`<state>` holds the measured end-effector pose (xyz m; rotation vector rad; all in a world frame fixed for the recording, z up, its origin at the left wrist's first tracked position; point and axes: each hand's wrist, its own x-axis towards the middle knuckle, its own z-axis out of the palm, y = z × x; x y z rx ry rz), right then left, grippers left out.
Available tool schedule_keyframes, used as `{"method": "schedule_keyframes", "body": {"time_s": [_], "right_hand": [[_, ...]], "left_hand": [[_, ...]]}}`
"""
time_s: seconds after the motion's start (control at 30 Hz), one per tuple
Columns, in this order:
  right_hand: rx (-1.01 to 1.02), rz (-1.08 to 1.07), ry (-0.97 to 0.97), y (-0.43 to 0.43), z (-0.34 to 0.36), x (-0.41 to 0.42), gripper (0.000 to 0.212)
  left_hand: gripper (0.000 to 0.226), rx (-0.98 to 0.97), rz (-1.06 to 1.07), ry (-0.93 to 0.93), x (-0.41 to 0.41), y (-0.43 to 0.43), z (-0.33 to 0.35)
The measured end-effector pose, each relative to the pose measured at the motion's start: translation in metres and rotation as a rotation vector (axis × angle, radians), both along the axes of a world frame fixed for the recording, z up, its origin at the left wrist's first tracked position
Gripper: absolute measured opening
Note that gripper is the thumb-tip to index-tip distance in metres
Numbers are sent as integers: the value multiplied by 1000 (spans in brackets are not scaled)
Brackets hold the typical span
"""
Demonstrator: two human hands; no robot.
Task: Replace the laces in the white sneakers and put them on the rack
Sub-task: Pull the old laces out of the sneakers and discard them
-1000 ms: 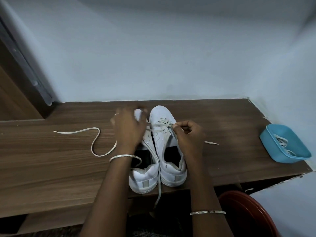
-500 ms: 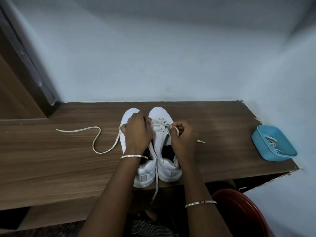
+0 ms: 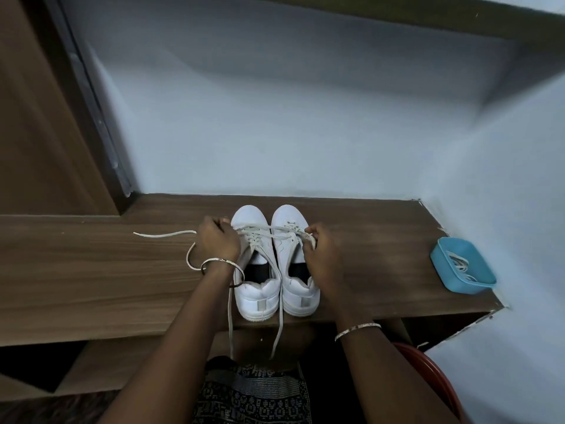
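The left sneaker [image 3: 248, 216] and right sneaker [image 3: 289, 214] stand touching side by side on the worktop [image 3: 91, 280], toes far, heels at the near edge. A lace [image 3: 269, 228] runs taut across both, over their eyelets. The left hand [image 3: 217, 244], just left of the pair, has its fingers curled round the lace; the right hand [image 3: 321, 258] pinches it beside the right sneaker. A loose end [image 3: 165, 234] trails left. Two ends hang over the near edge. A blue tray [image 3: 443, 267], well right, holds spare laces [image 3: 458, 264]
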<state>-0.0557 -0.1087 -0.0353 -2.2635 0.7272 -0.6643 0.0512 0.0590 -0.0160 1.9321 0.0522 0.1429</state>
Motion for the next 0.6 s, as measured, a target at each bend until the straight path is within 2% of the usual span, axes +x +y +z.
{"method": "schedule_keyframes", "body": {"time_s": [0.1,0.23,0.37,0.47,0.6], "right_hand": [[22,2,56,2,9,-5,19],[58,-19,94,9,14,-11,22],[65,-43,89,16,14,-17,21],[73,-42,72,17,11,-17,22],[77,-34,46,15,5,-17,24]], "left_hand": [[27,149,-38,-100,-8,2,15],[25,374,-338,-270,-26,-17,35],[22,606,-511,-237,-32,-50,35],[26,778,-528,-204,-31,-65,31],[25,977,-528,-250,-27,-73,22]]}}
